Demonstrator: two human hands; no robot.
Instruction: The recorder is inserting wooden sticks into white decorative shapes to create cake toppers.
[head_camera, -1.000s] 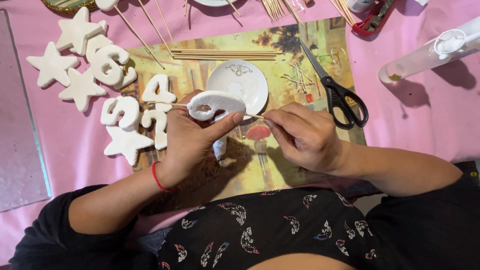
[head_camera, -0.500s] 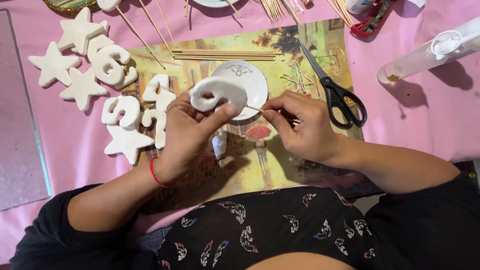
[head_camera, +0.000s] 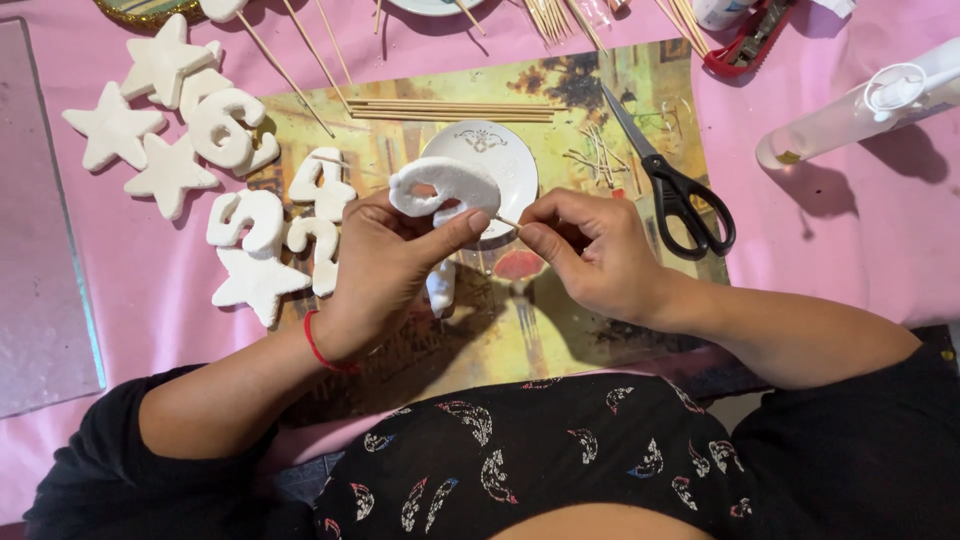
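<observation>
Over the white saucer, left hand pinches white foam numeral, right hand pinches thin wooden skewer at its edge; next: push straight in, steady grip.

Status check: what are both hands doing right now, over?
Left hand grips white foam shape. Right hand pinches thin wooden stick at its edge. White dish beneath, scissors aside.

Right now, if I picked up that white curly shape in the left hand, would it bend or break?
The white curly shape probably stays stiff: it keeps its form gripped at one edge by the left hand. It looks light, pinched by fingertips alone. Its thin curl might snap where the right hand presses the thin stick.
</observation>
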